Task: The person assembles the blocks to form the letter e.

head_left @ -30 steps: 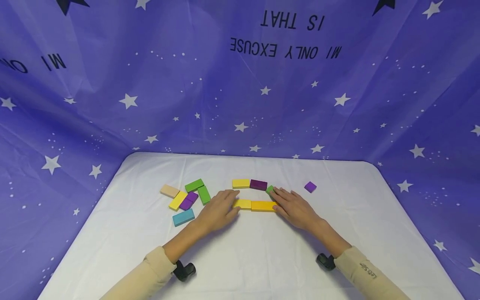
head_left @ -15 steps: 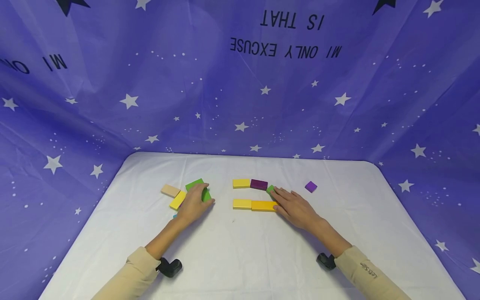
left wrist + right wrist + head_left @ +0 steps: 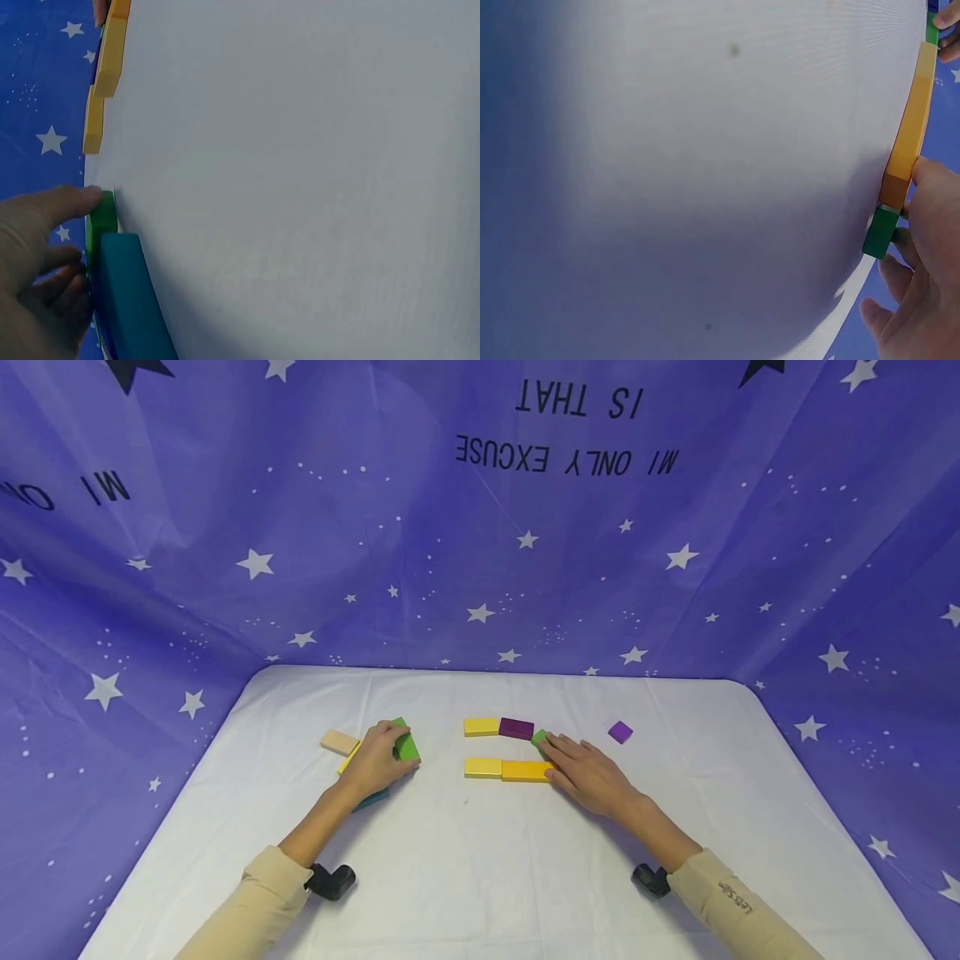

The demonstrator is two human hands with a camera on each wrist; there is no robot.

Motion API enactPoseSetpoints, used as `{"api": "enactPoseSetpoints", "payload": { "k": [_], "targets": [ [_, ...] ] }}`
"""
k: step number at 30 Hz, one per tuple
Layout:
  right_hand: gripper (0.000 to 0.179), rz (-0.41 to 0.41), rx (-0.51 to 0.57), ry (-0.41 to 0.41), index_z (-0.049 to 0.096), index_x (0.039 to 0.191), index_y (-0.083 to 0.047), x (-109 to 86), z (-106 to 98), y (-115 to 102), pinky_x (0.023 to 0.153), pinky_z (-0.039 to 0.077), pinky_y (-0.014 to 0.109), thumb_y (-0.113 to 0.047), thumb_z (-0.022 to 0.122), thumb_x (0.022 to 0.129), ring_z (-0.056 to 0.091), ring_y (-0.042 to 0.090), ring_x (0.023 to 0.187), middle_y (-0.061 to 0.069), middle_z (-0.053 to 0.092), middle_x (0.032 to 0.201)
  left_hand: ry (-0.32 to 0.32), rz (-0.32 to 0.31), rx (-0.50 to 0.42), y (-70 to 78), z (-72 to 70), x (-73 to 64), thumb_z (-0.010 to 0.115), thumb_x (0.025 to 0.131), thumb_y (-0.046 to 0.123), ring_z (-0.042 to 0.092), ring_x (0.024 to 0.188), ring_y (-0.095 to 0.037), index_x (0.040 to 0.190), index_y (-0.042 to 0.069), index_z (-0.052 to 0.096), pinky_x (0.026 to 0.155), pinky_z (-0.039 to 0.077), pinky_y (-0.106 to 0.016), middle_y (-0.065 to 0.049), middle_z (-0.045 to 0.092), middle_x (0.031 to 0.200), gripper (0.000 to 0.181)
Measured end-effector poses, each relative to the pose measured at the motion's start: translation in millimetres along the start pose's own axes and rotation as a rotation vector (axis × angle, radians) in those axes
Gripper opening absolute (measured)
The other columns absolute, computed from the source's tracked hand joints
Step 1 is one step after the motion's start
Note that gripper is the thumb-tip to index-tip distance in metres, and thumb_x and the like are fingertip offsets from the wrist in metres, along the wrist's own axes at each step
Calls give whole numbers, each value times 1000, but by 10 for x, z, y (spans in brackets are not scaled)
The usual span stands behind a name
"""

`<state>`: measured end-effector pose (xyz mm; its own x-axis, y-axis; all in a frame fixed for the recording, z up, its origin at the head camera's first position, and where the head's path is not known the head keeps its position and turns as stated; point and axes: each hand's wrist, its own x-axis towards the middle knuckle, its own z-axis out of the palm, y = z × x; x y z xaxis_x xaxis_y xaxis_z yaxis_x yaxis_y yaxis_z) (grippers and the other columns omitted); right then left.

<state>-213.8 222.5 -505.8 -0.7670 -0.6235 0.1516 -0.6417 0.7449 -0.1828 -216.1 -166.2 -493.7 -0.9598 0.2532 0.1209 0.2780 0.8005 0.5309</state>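
Note:
My left hand (image 3: 372, 758) is at the left cluster of wooden blocks, thumb and fingers pinching a green block (image 3: 406, 745) by its ends. In the left wrist view, the thumb presses this green block (image 3: 103, 214), with a teal-blue block (image 3: 135, 300) in front of it. My right hand (image 3: 592, 775) rests with extended fingers over another green block (image 3: 540, 738), its thumb at the end of an orange block (image 3: 525, 772). A yellow block (image 3: 482, 767) continues the orange one's row. Behind lie a second yellow block (image 3: 481, 727) and a dark purple block (image 3: 516, 728).
A beige block (image 3: 340, 742) and a partly covered yellow block (image 3: 347, 758) lie beside my left hand. One small purple block (image 3: 620, 732) sits apart at the right. A white cloth (image 3: 480, 877) covers the table, with a starry purple curtain (image 3: 420, 543) around it.
My left hand has moved left from the yellow block in the front row to the block cluster and now pinches a green block. My right hand has stayed in place.

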Motion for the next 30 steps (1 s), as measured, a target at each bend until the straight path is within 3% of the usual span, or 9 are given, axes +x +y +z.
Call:
{"api": "enactPoseSetpoints", "payload": {
  "k": [4,7,15,21,30],
  "targets": [
    [55,11,1,-6,44,151,-8,-2,-9,-1,110,32,57,-31,57,102,40,34,139,13,42,154,-34,99,3,-40,-14,-6,83,82,16,50,124,-42,130,-8,60,93,50,-49,-22,55,133,58],
    [55,18,10,-10,44,151,-8,-4,-13,0,111,32,58,-31,57,102,40,34,139,13,41,154,-44,140,10,-73,-20,-12,84,81,17,49,128,-42,133,-6,60,96,48,-52,-20,56,134,61],
    [55,36,18,-34,42,152,-9,7,-11,-17,112,30,57,-31,55,103,37,33,141,12,39,155,-86,101,33,-171,-68,-12,83,79,27,42,131,-46,140,-5,53,104,38,-60,-28,47,142,75],
    [55,36,14,-37,42,152,-9,17,-13,-31,112,30,57,-32,55,104,37,33,141,12,39,156,-143,67,41,-202,-129,12,81,81,32,43,130,-45,139,-4,54,105,37,-59,-28,48,141,73],
    [56,31,15,-34,42,152,-9,16,-23,-33,111,31,57,-31,56,103,39,33,140,12,39,155,-191,139,23,-80,-118,148,82,76,22,48,128,-37,138,2,56,107,38,-54,-17,56,135,70]
  ]
}}
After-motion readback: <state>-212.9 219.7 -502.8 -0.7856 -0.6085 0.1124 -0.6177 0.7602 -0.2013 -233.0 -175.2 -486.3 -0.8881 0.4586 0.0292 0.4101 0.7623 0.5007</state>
